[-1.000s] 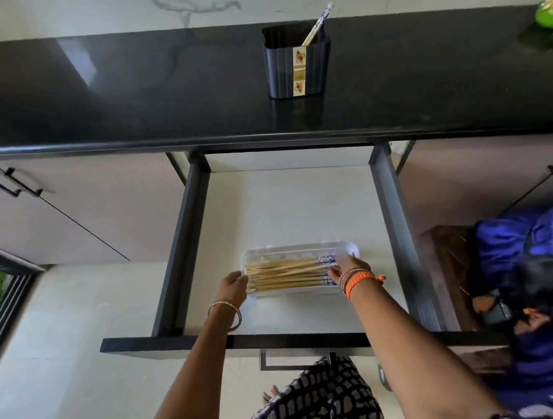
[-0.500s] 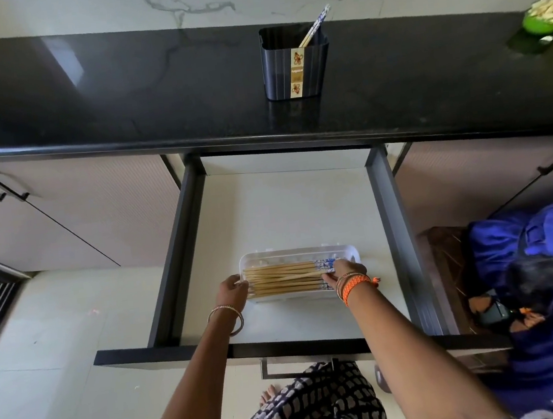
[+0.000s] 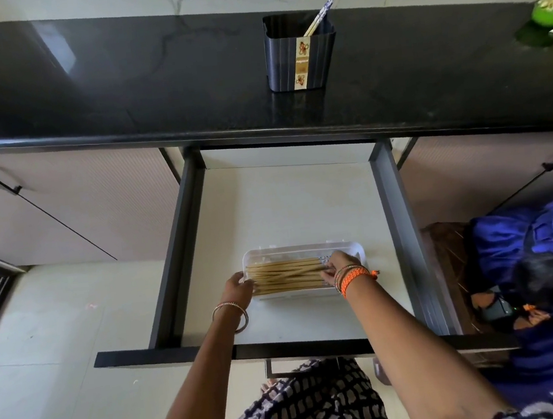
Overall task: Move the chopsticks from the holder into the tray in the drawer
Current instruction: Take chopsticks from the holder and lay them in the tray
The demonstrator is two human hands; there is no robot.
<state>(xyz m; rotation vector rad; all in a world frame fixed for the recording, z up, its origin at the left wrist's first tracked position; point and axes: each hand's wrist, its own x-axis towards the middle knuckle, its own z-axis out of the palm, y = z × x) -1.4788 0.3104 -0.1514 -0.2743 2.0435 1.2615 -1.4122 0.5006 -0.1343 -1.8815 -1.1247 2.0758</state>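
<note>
A bundle of pale wooden chopsticks (image 3: 286, 276) is laid lengthwise in a clear rectangular plastic tray (image 3: 302, 251) on the floor of the open grey drawer (image 3: 288, 204). The bundle's left ends are touched by the left hand (image 3: 239, 286), and its patterned right ends are pinched by the right hand (image 3: 340, 265). One blue-patterned chopstick (image 3: 320, 15) is left leaning in the dark ribbed holder (image 3: 280, 60) on the black stone desk (image 3: 116, 89).

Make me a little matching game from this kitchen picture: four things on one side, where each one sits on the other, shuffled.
Things:
1. holder
2. tray
3. green bowl
4. left hand

Places:
A. at the tray's left end
B. inside the open drawer
C. far right of the countertop
D. middle of the countertop, one chopstick in it

Pairs: 1-D, 2-B, 3-C, 4-A
</note>
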